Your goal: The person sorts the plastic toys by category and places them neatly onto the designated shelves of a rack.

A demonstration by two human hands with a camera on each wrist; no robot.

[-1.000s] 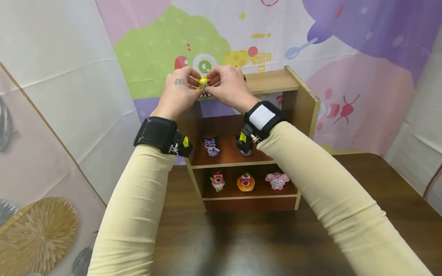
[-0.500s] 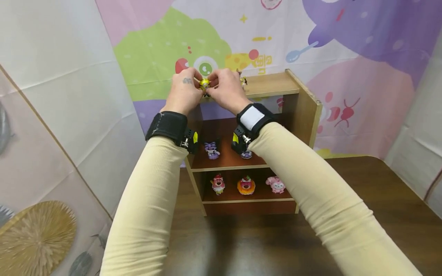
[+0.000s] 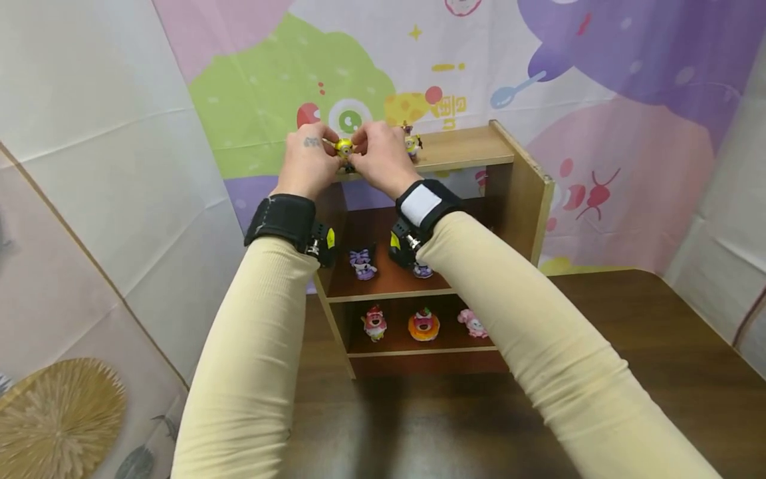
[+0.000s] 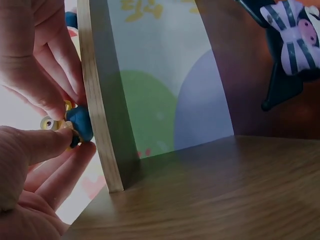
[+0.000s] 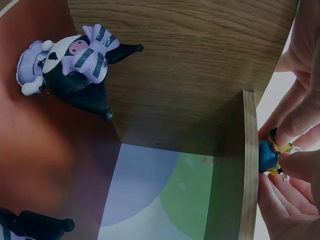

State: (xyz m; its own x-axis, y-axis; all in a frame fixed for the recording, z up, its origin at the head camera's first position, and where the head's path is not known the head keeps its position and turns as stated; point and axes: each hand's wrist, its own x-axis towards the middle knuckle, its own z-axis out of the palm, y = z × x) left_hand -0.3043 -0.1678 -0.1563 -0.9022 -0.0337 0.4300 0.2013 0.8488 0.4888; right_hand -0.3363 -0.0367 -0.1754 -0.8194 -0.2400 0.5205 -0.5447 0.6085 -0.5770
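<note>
A small yellow minion figure (image 3: 344, 148) with blue overalls stands upright at the left front of the top board (image 3: 463, 144) of a wooden display shelf. My left hand (image 3: 306, 159) pinches it from the left, while my right hand (image 3: 385, 156) pinches its other side. Seen from the left wrist, the blue lower body (image 4: 80, 122) meets the board's edge. The right wrist view also has the blue overalls (image 5: 269, 156) against that board, between thumb and fingers. Just right of my right hand is another minion figure (image 3: 411, 145), partly covered.
Inside the shelf's middle level are two purple-and-black figures, one at left (image 3: 362, 264), the other (image 3: 422, 269) partly behind a wrist camera. Below sit a red-capped bear figure (image 3: 374, 324), an orange ring-shaped one (image 3: 423, 325) and a pink one (image 3: 473, 324). A raised side panel (image 3: 526, 186) bounds the right.
Both hands stay on the minion figure. My right wrist and forearm have swung left, uncovering the second minion figure behind that hand. The head view has shifted slightly.
</note>
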